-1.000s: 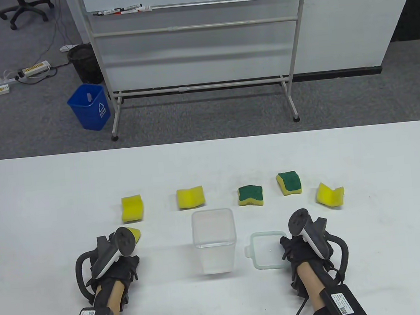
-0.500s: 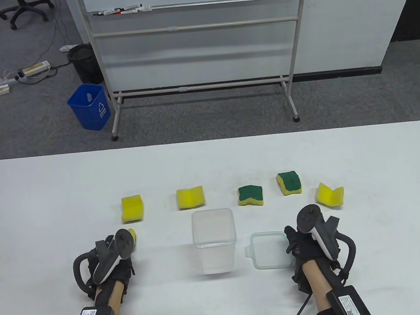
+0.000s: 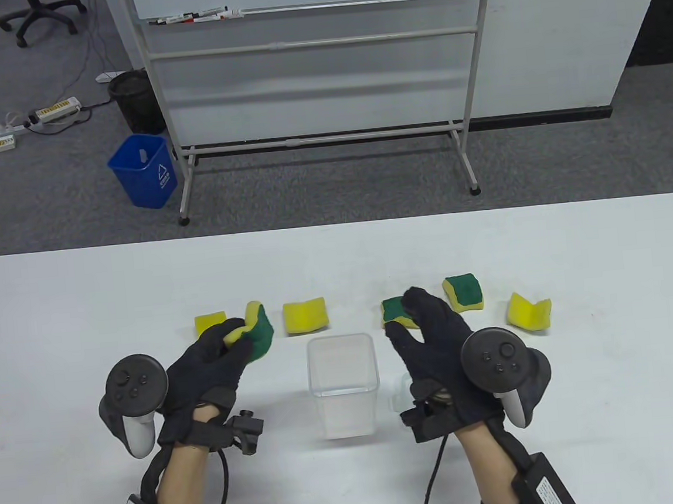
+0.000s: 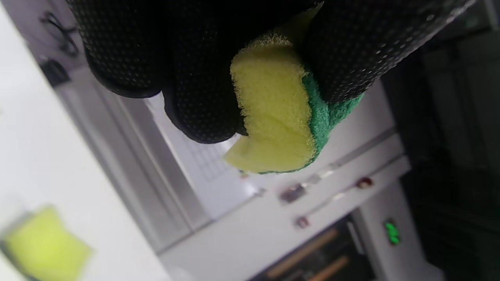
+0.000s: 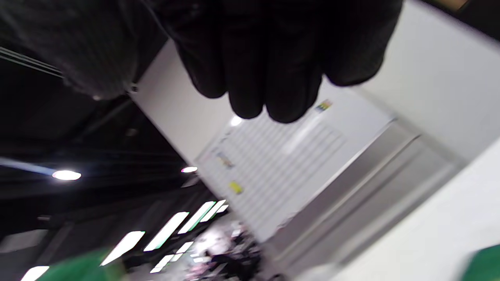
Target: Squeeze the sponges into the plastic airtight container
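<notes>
1. The table (image 3: 81,298) carries the clear container (image 3: 343,375), upright and open-topped, between the two hands.
2. The left hand (image 3: 206,372) grips a yellow-green sponge (image 3: 255,329), raised just left of the container; the mouth lies to its right.
3. The right hand (image 3: 438,343), fingers spread and holding nothing, reaches over a green-topped sponge (image 3: 393,310); contact cannot be told.
4. The lid is mostly hidden beneath that hand.

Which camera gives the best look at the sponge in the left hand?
The left wrist view: the sponge fills the frame, its yellow foam and green pad sharp between gloved fingers. The table view shows it small; the right wrist view misses it.
</notes>
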The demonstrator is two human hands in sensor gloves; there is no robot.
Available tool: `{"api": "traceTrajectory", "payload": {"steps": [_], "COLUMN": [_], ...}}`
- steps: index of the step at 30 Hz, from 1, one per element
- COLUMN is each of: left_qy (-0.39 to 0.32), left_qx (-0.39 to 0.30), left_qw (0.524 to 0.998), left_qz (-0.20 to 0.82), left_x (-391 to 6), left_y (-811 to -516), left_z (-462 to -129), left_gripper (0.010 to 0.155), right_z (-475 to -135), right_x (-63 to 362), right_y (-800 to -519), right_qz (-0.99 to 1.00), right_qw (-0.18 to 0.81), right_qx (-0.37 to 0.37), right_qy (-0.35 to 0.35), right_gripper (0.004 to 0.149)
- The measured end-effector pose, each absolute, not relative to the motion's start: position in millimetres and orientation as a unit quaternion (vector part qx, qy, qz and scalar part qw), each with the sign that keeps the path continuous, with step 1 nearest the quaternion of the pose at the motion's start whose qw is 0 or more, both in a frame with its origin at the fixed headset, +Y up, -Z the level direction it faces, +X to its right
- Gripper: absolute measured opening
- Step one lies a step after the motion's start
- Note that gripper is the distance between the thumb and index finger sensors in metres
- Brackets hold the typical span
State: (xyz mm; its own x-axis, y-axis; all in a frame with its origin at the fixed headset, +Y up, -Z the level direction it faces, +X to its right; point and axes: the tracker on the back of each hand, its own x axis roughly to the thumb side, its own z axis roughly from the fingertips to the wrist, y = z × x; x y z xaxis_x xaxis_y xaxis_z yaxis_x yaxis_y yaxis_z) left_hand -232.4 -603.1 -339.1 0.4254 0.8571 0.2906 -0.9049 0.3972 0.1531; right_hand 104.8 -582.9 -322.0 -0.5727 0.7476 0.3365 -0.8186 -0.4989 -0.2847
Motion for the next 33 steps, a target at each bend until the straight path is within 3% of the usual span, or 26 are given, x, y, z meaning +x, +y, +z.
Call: {"api": "traceTrajectory", "payload": {"steps": [5, 8, 11, 14, 16, 18, 21, 25, 27, 29, 30, 33], "left_qy": [-0.161, -0.162, -0.214, -0.247, -0.285, -0.261, -0.203, -0.156, -0.155, -0.210, -0.245, -0.245], "left_qx": [0.136, 0.123, 0.034, -0.022, -0.063, -0.063, 0.041, 0.117, 0.129, 0.094, 0.073, 0.062], "left_qw": [0.796, 0.768, 0.731, 0.699, 0.686, 0.714, 0.790, 0.871, 0.886, 0.878, 0.861, 0.842], "left_qz": [0.567, 0.607, 0.647, 0.671, 0.667, 0.647, 0.577, 0.451, 0.417, 0.419, 0.440, 0.477], "left_x": [-179.1, -169.1, -162.2, -157.3, -152.8, -155.7, -163.2, -170.6, -173.0, -171.6, -169.6, -167.3], "left_y": [-575.4, -577.1, -591.5, -602.2, -604.2, -602.7, -592.0, -582.8, -582.3, -585.5, -588.9, -596.1], "left_z": [-332.6, -332.4, -340.7, -348.1, -348.2, -346.1, -341.4, -334.9, -336.4, -342.4, -346.3, -352.1], "left_gripper": [0.049, 0.049, 0.051, 0.053, 0.067, 0.068, 0.062, 0.061, 0.071, 0.080, 0.081, 0.069], "right_z": [-322.5, -322.4, -329.6, -330.9, -331.0, -331.3, -333.2, -334.9, -336.0, -337.9, -338.5, -338.6], "right_x": [55.8, 55.3, 59.4, 65.7, 69.4, 72.4, 74.4, 75.8, 77.3, 76.8, 76.0, 73.1], "right_y": [-569.7, -572.5, -580.6, -585.6, -587.9, -588.5, -591.8, -593.6, -592.8, -591.5, -591.2, -590.4], "right_qz": [0.844, 0.817, 0.808, 0.818, 0.820, 0.822, 0.827, 0.846, 0.849, 0.855, 0.858, 0.869], "right_qw": [0.485, 0.518, 0.537, 0.514, 0.505, 0.512, 0.510, 0.483, 0.481, 0.477, 0.474, 0.456], "right_qx": [0.170, 0.185, 0.185, 0.155, 0.128, 0.113, 0.104, 0.088, 0.101, 0.126, 0.136, 0.140], "right_qy": [-0.153, -0.174, -0.156, -0.207, -0.238, -0.223, -0.214, -0.206, -0.194, -0.158, -0.147, -0.130], "right_gripper": [0.081, 0.081, 0.084, 0.075, 0.069, 0.067, 0.062, 0.058, 0.056, 0.056, 0.055, 0.055]}}
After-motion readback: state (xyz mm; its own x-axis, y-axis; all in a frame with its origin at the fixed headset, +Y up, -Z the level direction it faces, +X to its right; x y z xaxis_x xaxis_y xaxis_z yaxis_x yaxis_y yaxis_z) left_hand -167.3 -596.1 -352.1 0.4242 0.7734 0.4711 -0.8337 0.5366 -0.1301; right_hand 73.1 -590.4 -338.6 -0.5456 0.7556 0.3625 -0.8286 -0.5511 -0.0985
